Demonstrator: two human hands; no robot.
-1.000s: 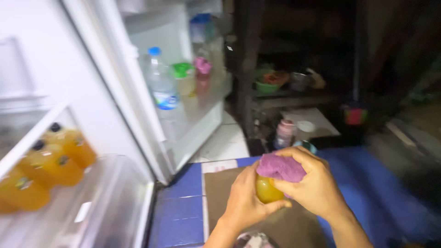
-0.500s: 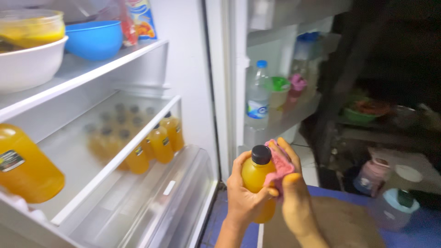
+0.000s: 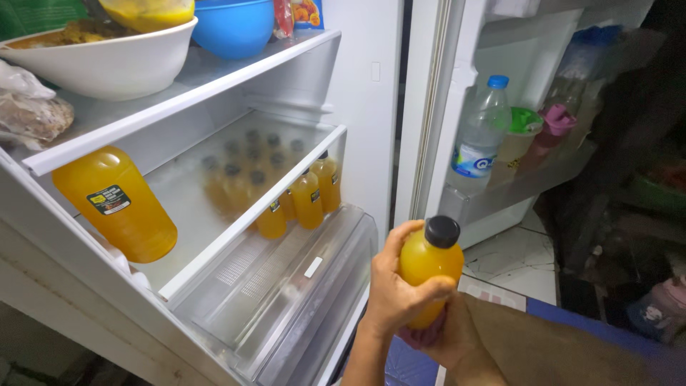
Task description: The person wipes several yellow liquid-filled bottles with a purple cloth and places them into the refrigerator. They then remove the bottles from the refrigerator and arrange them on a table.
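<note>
A small bottle of orange juice with a black cap stands upright in front of the open fridge. My left hand wraps around its left side and front. My right hand sits under the bottle's base, pressing a purple cloth against it; only a sliver of the cloth shows. Several matching small bottles stand in rows on the glass fridge shelf to the left, about an arm's reach from the held bottle.
A large orange bottle lies on the same shelf. Above it are a white bowl and a blue bowl. A clear drawer is below. The fridge door rack holds a water bottle and cups.
My view swung left onto the fridge shelves. The purple cloth went from the bottle's top down to its base, and the bottle now stands upright with its cap bare.
</note>
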